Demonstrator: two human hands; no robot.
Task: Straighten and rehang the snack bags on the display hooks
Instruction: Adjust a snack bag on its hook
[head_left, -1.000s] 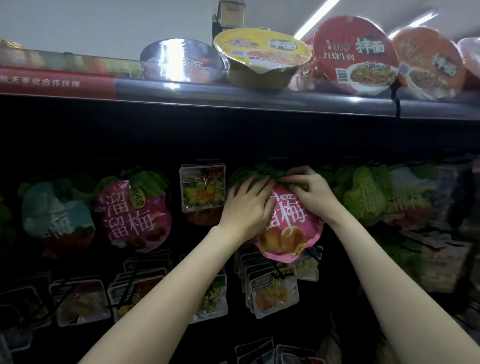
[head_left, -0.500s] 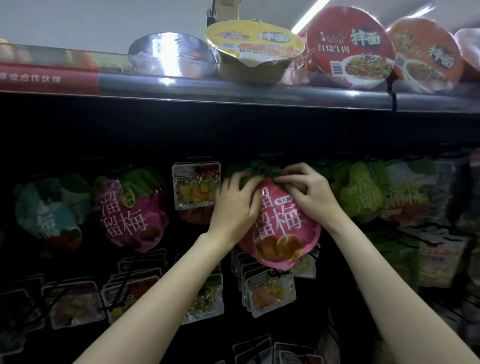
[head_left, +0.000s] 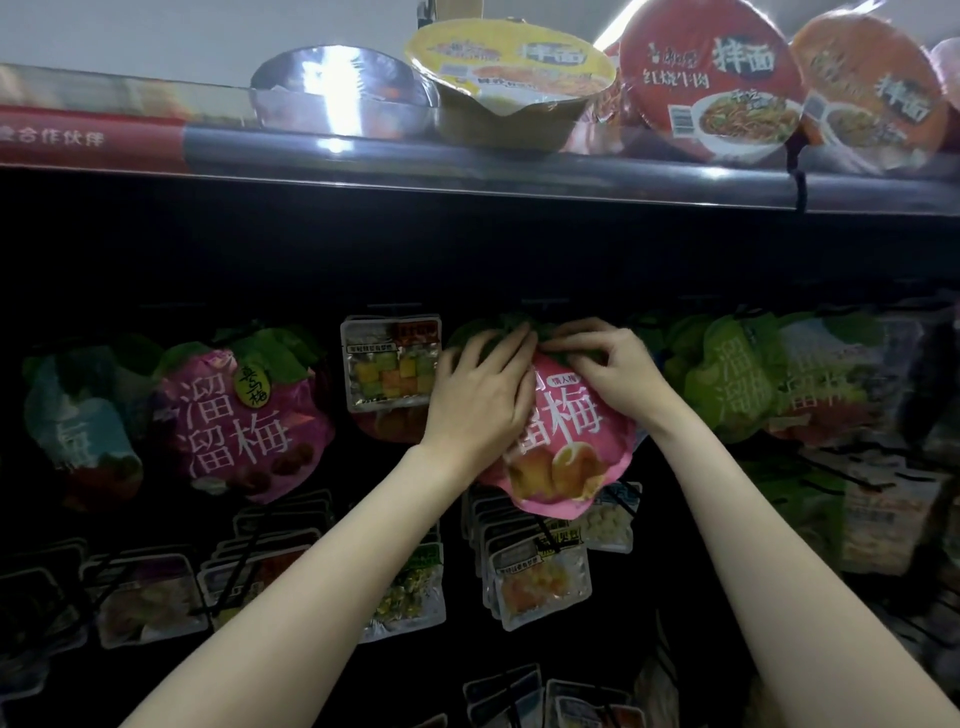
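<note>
A shelf (head_left: 519, 174) with a shiny rail along its front edge runs across the top of the view; the left part of that rail carries a red strip (head_left: 88, 137) with pale lettering. Directly on the shelf stand instant noodle bowls in a row: a silver foil bowl (head_left: 337, 91) at the left, a yellow-lidded bowl (head_left: 511, 78) touching it, then a red-lidded bowl (head_left: 711, 83) tipped so its lid faces outward, and an orange-lidded bowl (head_left: 872, 98) tipped likewise, just beside it.
</note>
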